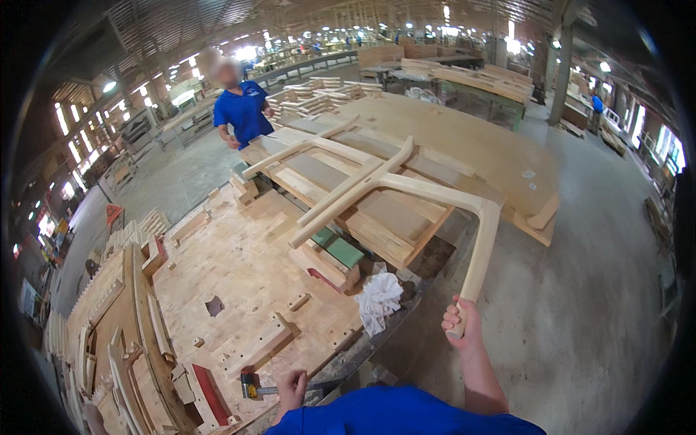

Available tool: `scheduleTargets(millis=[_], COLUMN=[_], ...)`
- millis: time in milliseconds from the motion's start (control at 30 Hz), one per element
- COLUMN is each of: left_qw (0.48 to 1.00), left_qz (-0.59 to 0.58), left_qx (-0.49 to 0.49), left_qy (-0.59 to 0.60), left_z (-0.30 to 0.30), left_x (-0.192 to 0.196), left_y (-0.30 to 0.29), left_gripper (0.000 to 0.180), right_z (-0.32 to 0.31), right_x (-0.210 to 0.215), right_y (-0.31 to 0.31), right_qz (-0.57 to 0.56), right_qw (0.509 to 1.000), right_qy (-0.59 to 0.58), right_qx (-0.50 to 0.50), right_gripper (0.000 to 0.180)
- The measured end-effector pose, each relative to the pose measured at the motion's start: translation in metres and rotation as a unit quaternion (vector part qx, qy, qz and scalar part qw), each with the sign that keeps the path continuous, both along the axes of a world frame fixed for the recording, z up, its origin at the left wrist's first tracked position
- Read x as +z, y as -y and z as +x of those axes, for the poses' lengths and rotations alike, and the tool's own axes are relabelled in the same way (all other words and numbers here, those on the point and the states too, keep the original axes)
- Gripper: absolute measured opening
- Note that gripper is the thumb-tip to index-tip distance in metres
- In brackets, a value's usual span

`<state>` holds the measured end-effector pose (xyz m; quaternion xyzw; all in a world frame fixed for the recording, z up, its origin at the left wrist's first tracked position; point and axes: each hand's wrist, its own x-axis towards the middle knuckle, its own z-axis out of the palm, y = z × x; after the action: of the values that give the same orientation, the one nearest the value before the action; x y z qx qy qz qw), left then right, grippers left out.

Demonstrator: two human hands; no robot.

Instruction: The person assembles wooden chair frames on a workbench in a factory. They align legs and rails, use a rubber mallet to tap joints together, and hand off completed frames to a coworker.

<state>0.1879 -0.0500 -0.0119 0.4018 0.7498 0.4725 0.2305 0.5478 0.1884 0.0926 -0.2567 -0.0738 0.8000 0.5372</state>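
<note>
Chair frame [377, 181]: pale unfinished wood, smooth sanded, long curved legs joined by crosspieces, lying tilted across a jig of stacked wooden blocks and boards [377, 225] at the far end of the table [246, 275]. One leg hangs out past the table edge and curves down over the concrete floor [580, 304]. Right hand [462, 319] clenched around the end of that leg, fingers wrapped, forearm coming up from the lower edge, wrist roughly straight. Left hand [292, 388] low at the near table edge, closed on the handle of a hammer [262, 389] with a yellow-and-dark head resting on the tabletop. Table surface is raw plywood, scuffed, with screwed-on wooden stops and a small hole cut through it. Crumpled white rag [379, 299] sits at the table's right edge, just beside the jig. Green block [341, 250] under the frame. Curved wooden parts [123, 341] stacked along the left. A person in a blue shirt [243, 110] stands at the far side of the jig.
</note>
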Motion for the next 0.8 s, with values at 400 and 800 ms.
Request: scheduleTargets(millis=[400, 800], left_qw=[0.998, 0.991], left_qz=[-0.023, 0.002], left_qx=[-0.01, -0.072], left_qy=[0.05, 0.114], left_z=[0.04, 0.052], left_x=[0.008, -0.005], left_y=[0.004, 0.002], left_gripper=[0.014, 0.015], right_z=[0.002, -0.025], right_x=[-0.015, -0.003], right_y=[-0.001, -0.021], right_qz=[-0.02, -0.011], right_qw=[1.0, 1.0], right_qy=[0.002, -0.009], right_qx=[-0.003, 0.019], right_gripper=[0.015, 0.016])
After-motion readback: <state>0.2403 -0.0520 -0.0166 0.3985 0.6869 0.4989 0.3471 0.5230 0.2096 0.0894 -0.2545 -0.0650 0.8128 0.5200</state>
